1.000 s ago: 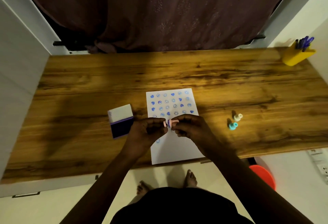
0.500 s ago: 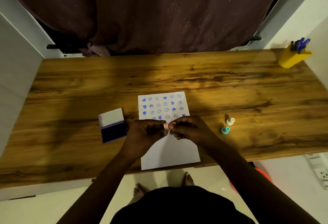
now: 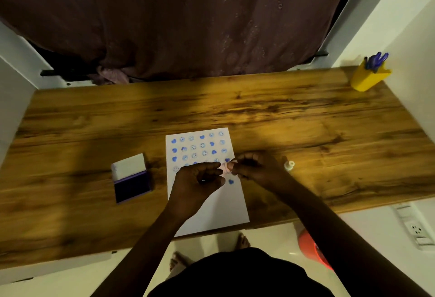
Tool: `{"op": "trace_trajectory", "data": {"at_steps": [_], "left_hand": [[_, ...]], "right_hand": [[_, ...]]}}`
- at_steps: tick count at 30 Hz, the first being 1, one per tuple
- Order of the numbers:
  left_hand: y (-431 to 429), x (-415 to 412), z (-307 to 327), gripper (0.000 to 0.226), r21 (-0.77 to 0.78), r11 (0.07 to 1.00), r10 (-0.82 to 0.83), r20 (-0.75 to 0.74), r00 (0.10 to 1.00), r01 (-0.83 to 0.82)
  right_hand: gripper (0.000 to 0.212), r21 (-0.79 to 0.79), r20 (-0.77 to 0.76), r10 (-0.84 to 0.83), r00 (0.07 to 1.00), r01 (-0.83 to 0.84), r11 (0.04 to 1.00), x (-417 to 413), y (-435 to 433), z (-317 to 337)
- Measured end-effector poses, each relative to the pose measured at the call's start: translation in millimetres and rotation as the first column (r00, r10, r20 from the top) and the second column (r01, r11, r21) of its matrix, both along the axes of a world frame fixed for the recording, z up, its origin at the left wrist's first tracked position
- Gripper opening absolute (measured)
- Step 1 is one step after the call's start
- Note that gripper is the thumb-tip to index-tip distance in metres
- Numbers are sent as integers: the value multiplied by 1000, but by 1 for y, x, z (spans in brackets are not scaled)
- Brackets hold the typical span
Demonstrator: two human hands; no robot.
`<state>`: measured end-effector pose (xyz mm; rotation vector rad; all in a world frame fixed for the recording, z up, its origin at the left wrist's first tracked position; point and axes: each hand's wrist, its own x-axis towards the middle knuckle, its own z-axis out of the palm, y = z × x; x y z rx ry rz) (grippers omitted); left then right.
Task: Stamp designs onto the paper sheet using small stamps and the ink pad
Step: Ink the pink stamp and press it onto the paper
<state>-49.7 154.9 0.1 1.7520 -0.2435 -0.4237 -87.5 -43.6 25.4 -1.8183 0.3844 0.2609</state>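
Small pink stamp (image 3: pixel 224 168) pinched btwn both hands' fingers, above paper sheet (image 3: pixel 221 200) mid-page. Left hand (image 3: pixel 197 180) and right hand (image 3: pixel 255 167) both closed on it. Blue prints just beyond fingers. Open ink pad (image 3: pixel 132 187) left of left hand on counter (image 3: pixel 306 120); white stamp (image 3: pixel 289 165) just right of right hand.

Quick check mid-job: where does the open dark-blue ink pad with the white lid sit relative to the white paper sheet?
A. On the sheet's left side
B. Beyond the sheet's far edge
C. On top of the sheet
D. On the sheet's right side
A: the open dark-blue ink pad with the white lid rests on the wooden table to the left of the white paper sheet, apart from its edge.
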Motion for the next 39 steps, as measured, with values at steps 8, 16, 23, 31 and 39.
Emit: {"op": "trace_trajectory", "data": {"at_steps": [8, 16, 23, 31, 39], "left_hand": [[-29, -1, -9, 29, 81, 997, 11, -1, 1000, -11], [-56, -6, -15, 28, 141, 990, 17, 0, 1000, -17], [-69, -9, -15, 34, 128, 992, 16, 10, 1000, -17], [-80, -9, -16, 35, 142, 990, 18, 18, 1000, -20], [-84, -8, -20, 24, 149, 989, 4, -10, 1000, -2]], "right_hand": [[25, -539, 166, 11, 986, 81, 839, 14, -83, -22], [8, -702, 77, -23, 997, 71, 708, 29, -142, -49], [10, -718, 33, 56, 998, -15, 696, 31, -157, -57], [49, -699, 14, 12, 1000, 2, 715, 25, -160, -46], [52, -809, -34, -45, 998, -2, 588, -11, -144, -52]]}}
